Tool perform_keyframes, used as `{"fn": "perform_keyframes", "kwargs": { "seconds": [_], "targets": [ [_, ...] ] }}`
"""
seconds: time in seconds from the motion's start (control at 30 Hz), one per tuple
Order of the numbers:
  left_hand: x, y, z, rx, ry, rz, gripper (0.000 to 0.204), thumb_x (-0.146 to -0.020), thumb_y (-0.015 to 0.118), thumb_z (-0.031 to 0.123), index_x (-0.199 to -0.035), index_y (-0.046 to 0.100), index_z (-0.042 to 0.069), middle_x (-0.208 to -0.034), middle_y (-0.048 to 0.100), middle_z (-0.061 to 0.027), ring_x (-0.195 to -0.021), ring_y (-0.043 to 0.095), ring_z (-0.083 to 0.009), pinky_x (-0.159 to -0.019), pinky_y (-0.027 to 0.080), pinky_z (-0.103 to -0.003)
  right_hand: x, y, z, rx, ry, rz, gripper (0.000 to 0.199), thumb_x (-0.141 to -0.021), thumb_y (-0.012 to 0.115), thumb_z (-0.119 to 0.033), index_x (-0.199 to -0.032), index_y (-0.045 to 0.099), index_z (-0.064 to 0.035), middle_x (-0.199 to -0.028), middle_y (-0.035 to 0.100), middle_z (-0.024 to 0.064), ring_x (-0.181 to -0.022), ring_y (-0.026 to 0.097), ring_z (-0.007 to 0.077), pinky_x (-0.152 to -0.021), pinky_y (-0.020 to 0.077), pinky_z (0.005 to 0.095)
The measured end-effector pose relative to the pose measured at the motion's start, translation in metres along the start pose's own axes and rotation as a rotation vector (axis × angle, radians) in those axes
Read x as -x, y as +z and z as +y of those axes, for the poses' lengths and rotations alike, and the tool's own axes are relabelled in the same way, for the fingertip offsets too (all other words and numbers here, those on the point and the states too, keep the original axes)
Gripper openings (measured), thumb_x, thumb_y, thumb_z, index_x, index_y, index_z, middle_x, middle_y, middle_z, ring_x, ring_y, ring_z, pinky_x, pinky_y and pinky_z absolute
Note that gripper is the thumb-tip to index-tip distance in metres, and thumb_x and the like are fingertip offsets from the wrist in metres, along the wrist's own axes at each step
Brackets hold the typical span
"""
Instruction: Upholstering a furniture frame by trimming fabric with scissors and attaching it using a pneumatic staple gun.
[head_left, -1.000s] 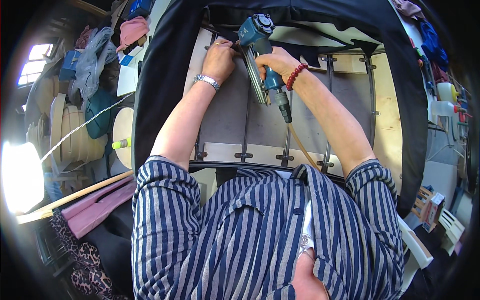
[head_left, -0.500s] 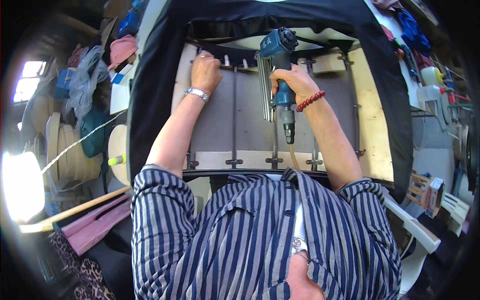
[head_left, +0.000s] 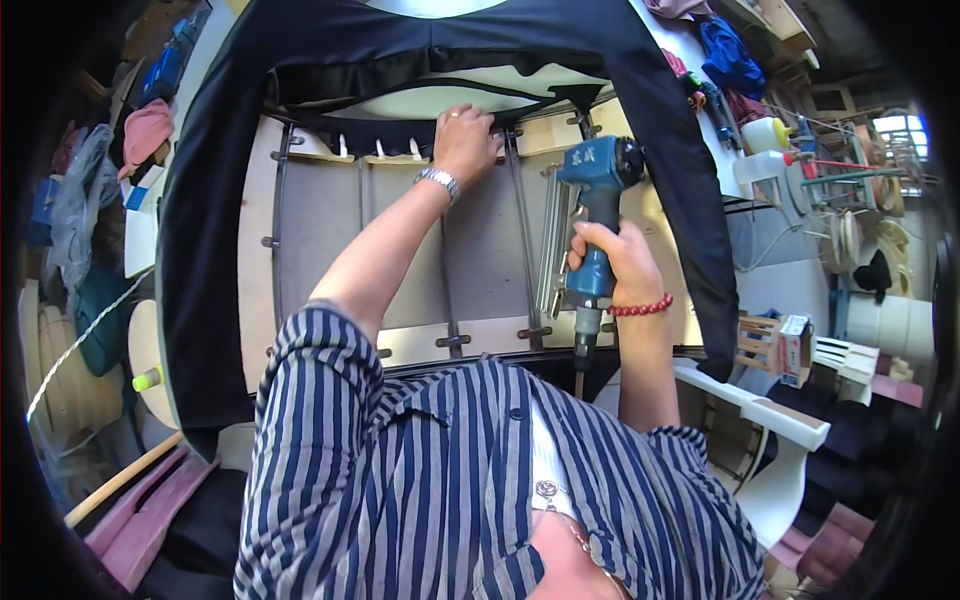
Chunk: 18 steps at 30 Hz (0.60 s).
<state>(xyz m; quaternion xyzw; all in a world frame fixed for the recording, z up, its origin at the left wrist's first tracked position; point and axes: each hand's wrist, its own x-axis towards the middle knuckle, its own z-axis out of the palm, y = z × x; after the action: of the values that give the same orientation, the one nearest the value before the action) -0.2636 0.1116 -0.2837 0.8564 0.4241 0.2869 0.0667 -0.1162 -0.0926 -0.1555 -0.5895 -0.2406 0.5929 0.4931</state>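
Observation:
A seat-like frame with a wooden rim (head_left: pixel 258 220) lies before me, draped in black fabric (head_left: pixel 205 250). My left hand (head_left: pixel 466 145) is at the far inner rail, its fingers bent over the edge of a black fabric strip (head_left: pixel 385 130); the fingertips are partly hidden. Left of that hand, several small white tabs (head_left: pixel 415 149) stand out along the strip. My right hand (head_left: pixel 625 262) grips the handle of a blue pneumatic staple gun (head_left: pixel 600 185) with a long silver magazine. The gun is held above the frame's right part, apart from the rail.
Dark metal rods (head_left: pixel 365 230) cross the frame over a grey panel (head_left: pixel 405 270). White plastic bottles (head_left: pixel 765 165) and blue cloth (head_left: pixel 730 55) lie on the right. A small wooden rack (head_left: pixel 758 342) stands lower right. On the left hang clear plastic (head_left: pixel 75 200) and pink cloth (head_left: pixel 148 135).
My left hand has moved right along the far rail, past the white tabs. The staple gun has come back from the rail, toward me and to the right. The view has swung right.

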Motion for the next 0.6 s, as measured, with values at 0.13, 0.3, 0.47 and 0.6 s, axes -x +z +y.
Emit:
{"fn": "perform_keyframes", "kwargs": {
  "seconds": [0.13,0.3,0.47,0.6],
  "targets": [
    [-0.042,0.03,-0.008,0.059,-0.438,-0.37,0.063,-0.067,0.065,0.065,-0.082,0.07,0.004,-0.08,0.069,-0.0124,-0.087,0.063,-0.0313,-0.082,0.045,-0.038,0.015,-0.005,0.004,-0.01,0.008,0.02,0.019,-0.082,0.061,-0.008,-0.095,0.051,0.0004,-0.068,0.054,0.0086,-0.057,0.055,0.0178,-0.054,0.0458,0.029],
    [-0.08,0.085,-0.075,0.67,-0.439,-0.635,0.048,-0.05,0.088,0.036,-0.081,0.071,0.004,-0.084,0.067,-0.0109,-0.075,0.063,-0.0188,-0.07,0.048,-0.028,0.028,0.003,0.002,0.023,0.024,0.01,0.017,-0.082,0.06,-0.007,-0.092,0.048,-0.0002,-0.068,0.053,0.0087,-0.057,0.055,0.0183,-0.055,0.0456,0.0296],
    [-0.065,0.068,-0.018,0.961,-0.472,-0.243,0.025,-0.061,0.081,0.007,-0.065,0.056,0.005,-0.067,0.061,-0.0018,-0.06,0.053,-0.013,-0.061,0.046,-0.026,0.034,-0.008,0.009,0.053,0.023,0.084,0.019,-0.082,0.061,-0.007,-0.092,0.046,-0.0007,-0.069,0.053,0.0086,-0.058,0.055,0.0178,-0.055,0.0457,0.0297],
    [-0.032,0.061,0.004,0.836,-0.425,0.091,0.011,-0.067,0.069,0.002,-0.066,0.058,0.001,-0.068,0.066,-0.0117,-0.067,0.066,-0.0204,-0.062,0.049,-0.03,0.035,-0.006,0.012,0.07,0.033,0.078,0.02,-0.081,0.061,-0.006,-0.093,0.046,-0.0007,-0.069,0.053,0.0087,-0.058,0.054,0.0179,-0.055,0.0458,0.0296]
  ]
}}
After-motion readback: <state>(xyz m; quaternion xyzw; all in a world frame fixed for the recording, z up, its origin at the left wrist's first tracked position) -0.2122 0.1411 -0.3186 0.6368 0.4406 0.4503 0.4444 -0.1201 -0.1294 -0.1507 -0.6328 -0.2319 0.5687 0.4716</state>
